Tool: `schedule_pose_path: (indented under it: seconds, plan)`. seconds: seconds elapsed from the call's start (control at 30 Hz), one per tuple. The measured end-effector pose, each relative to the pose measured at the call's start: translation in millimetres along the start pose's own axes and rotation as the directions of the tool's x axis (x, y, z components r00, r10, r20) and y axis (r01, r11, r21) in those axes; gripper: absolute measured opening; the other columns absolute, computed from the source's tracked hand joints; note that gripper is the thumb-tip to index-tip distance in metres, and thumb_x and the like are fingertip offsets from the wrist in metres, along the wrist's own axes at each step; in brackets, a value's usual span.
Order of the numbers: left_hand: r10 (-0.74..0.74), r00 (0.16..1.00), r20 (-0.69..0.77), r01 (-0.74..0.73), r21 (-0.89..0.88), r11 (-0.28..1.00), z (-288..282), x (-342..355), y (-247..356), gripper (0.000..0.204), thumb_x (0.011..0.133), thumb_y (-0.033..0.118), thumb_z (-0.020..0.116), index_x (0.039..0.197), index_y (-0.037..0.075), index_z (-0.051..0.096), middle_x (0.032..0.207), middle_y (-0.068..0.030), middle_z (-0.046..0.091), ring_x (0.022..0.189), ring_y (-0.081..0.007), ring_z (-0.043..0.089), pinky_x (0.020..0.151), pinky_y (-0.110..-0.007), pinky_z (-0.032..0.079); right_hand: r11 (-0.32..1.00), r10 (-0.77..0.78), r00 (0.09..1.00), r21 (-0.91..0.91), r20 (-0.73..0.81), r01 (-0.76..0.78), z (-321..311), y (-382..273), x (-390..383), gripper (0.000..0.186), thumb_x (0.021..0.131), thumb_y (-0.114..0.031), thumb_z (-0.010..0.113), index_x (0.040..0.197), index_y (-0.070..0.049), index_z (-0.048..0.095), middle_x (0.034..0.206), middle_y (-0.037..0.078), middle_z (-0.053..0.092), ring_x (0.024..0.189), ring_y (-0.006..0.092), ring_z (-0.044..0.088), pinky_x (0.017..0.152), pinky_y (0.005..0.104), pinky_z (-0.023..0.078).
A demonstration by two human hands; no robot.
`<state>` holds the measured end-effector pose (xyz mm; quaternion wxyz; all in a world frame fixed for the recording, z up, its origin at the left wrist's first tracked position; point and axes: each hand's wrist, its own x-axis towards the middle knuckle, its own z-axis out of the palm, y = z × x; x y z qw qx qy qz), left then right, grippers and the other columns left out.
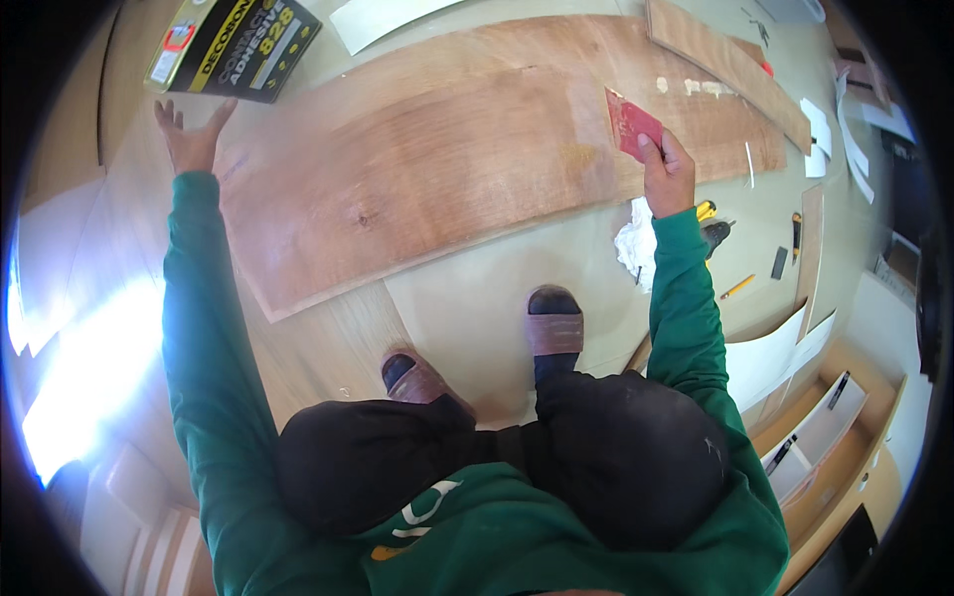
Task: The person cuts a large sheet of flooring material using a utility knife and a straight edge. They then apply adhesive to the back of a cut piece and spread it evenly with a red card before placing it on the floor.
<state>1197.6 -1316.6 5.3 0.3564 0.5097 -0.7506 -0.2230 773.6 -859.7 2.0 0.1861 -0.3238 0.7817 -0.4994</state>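
Note:
My left hand is raised with its fingers spread, just below a black and yellow adhesive tin; nothing is in it. In my right hand I grip a flat red glue spreader, its wide edge pointing up and left. The spreader is over the right part of a large reddish-brown plywood sheet on the floor. Pale yellowish glue blobs lie on the sheet's far right, and a faint yellow smear shows left of the spreader.
A narrow wooden board lies across the sheet's far right corner. Right of my legs are a crumpled white cloth, a drill, a yellow pencil and a utility knife. An open wooden box stands lower right.

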Motion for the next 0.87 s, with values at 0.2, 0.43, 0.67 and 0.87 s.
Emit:
schedule_pose_path:
  seconds: [0.2,0.43,0.67,0.87]
  plan:
    - [0.117,0.977,-0.177,-0.159,-0.243,0.957,27,46,33,0.08,0.069,0.02,0.09,0.132,-0.006,0.048,0.122,-0.0195,0.061,0.114,-0.0263,0.057,0.103,-0.036,0.043,0.996,0.069,0.989,0.066,-0.127,-0.061,-29,3,-13,0.026,0.097,-0.011,0.06,0.118,0.005,0.063,0.101,0.005,0.068,0.093,0.0086,0.06,0.084,0.0252,0.049]
    - [0.224,0.965,-0.136,-0.226,-0.001,0.974,38,65,103,0.086,0.061,0.028,0.094,0.128,-0.007,0.051,0.12,-0.0175,0.062,0.109,-0.0238,0.06,0.098,-0.034,0.047,0.924,0.214,0.934,0.37,-0.287,-0.098,-57,12,-22,0.029,0.097,-0.013,0.062,0.12,0.004,0.062,0.109,0.006,0.067,0.096,0.0094,0.06,0.088,0.0255,0.048]
    - [0.526,0.788,0.318,-0.573,0.068,0.817,2,39,206,0.089,0.063,0.027,0.093,0.133,-0.004,0.047,0.123,-0.0163,0.061,0.113,-0.0242,0.06,0.1,-0.036,0.047,0.948,0.151,0.956,0.311,-0.252,-0.068,-53,11,-18,0.028,0.096,-0.012,0.063,0.118,0.005,0.063,0.106,0.004,0.067,0.094,0.0088,0.06,0.086,0.0246,0.048]
    - [0.596,0.58,0.555,-0.708,-0.018,0.706,22,-10,270,0.094,0.07,0.029,0.089,0.145,0.005,0.037,0.133,-0.0169,0.056,0.122,-0.028,0.056,0.107,-0.039,0.042,0.948,0.103,0.974,0.317,-0.2,-0.035,-42,1,-10,0.029,0.095,-0.01,0.063,0.12,0.004,0.062,0.106,0.006,0.068,0.096,0.0094,0.061,0.087,0.0248,0.049]
